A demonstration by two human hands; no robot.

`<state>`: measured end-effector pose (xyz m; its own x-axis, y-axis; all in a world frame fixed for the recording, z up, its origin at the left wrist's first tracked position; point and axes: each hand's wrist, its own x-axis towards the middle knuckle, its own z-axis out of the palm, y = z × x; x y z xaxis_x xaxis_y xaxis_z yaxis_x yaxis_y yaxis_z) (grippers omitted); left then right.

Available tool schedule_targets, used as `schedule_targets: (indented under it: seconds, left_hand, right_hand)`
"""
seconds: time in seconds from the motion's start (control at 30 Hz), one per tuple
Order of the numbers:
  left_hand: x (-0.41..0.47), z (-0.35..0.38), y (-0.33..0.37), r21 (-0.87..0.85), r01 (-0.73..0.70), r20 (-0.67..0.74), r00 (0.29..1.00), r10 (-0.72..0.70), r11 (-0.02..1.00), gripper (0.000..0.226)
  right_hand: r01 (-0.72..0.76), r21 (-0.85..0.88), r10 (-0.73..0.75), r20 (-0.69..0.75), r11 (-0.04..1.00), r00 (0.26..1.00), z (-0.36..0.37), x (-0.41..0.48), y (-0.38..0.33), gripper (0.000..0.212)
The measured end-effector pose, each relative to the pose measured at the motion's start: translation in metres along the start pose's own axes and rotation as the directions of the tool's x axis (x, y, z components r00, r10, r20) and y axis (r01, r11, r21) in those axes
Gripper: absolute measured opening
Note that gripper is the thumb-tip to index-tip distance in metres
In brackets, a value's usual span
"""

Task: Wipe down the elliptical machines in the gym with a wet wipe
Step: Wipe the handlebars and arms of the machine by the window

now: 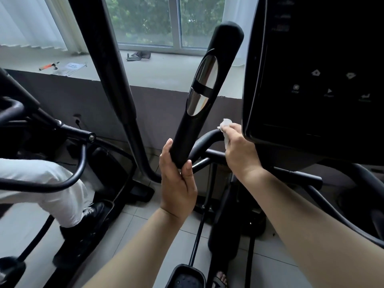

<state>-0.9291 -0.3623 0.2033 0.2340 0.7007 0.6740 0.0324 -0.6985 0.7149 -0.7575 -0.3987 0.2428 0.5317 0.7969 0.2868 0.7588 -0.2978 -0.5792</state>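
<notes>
Clamping the handlebar (205, 90), left hand (178, 183) flanks right hand (239, 150) pinching wet wipe (225, 124) beside the console (311, 80).

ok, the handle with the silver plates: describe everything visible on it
The handle is a thick matte black bar with a rounded top, tilted so its top leans right, toward the window. Two polished silver plates form an oval, split by a black band. The left hand grips its lower end. The wet wipe in the right hand is on the curved bar beside it.
</notes>
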Motion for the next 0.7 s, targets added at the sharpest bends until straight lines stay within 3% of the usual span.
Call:
schedule_targets:
  seconds: [0.03,0.13,0.23,0.33,0.37,0.47,0.5,0.63,0.7]
  left_hand:
    - [0.000,0.001,0.001,0.000,0.004,-0.002,1.000,-0.004,1.000,0.051]
    - [0.000,0.003,0.001,0.011,0.013,-0.018,1.000,-0.013,1.000,0.053]
    - [-0.001,0.003,-0.001,0.025,0.002,-0.024,1.000,-0.001,1.000,0.053]
    - [-0.001,0.002,-0.003,0.016,0.003,-0.015,1.000,-0.003,1.000,0.052]
    - [-0.001,0.001,-0.003,0.010,0.005,-0.012,1.000,-0.005,1.000,0.052]
    - [-0.002,0.003,-0.001,0.003,0.016,-0.010,1.000,-0.016,1.000,0.051]
    - [-0.002,0.003,0.000,0.003,0.020,-0.014,1.000,-0.020,1.000,0.051]
    - [0.000,0.002,-0.001,-0.008,0.011,-0.005,1.000,-0.011,1.000,0.052]
    - [0.000,0.000,-0.001,-0.008,0.008,0.008,1.000,-0.008,1.000,0.052]
  right_hand:
    - [-0.022,0.040,0.023,-0.020,0.999,1.000,0.001,-0.001,-0.001,0.043]
    - [0.107,0.105,-0.093,-0.127,0.989,0.987,0.011,-0.007,-0.022,0.040]
    - [0.138,0.230,-0.111,-0.124,0.963,0.986,0.013,-0.015,-0.032,0.038]
    - [0.217,0.124,-0.198,-0.145,0.968,0.969,0.000,-0.016,-0.026,0.045]
    - [0.184,0.064,-0.174,-0.130,0.981,0.976,-0.003,-0.015,-0.021,0.046]
    - [-0.121,0.004,0.121,-0.055,0.993,0.991,-0.003,-0.007,-0.010,0.048]
    - [-0.113,0.046,0.116,-0.067,0.993,0.991,0.000,-0.007,-0.012,0.048]
    - [0.159,0.153,-0.141,-0.117,0.975,0.983,0.015,-0.015,-0.022,0.052]
    - [0.109,0.223,-0.071,-0.170,0.969,0.983,0.008,-0.014,-0.021,0.046]
